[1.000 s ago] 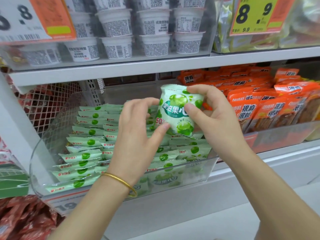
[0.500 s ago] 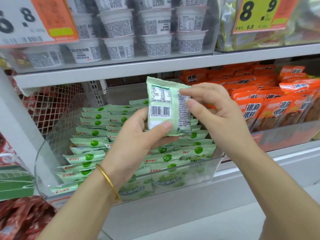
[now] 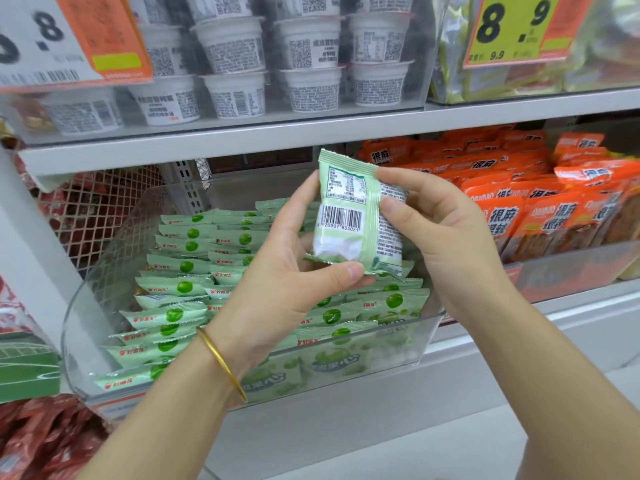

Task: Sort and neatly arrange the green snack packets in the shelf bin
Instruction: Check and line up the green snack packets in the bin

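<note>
Left hand (image 3: 284,289) is pinching packet (image 3: 349,244) at its 7 o'clock corner, right hand (image 3: 440,237) gripping the 2 o'clock edge, above the bin (image 3: 100,282). Barcode (image 3: 341,216) is facing out; risk it's landing flipped or knocking rows (image 3: 180,265) askew.

one left hand (image 3: 277,289), one right hand (image 3: 443,244), one gold bangle (image 3: 221,362). one green packet (image 3: 346,216) held up; dozens of stacked packets (image 3: 180,289) in one clear bin (image 3: 86,306). one white price tag (image 3: 69,39), one yellow price tag (image 3: 519,26). white tubs (image 3: 235,95), orange packets (image 3: 502,216): too many to count.
</note>
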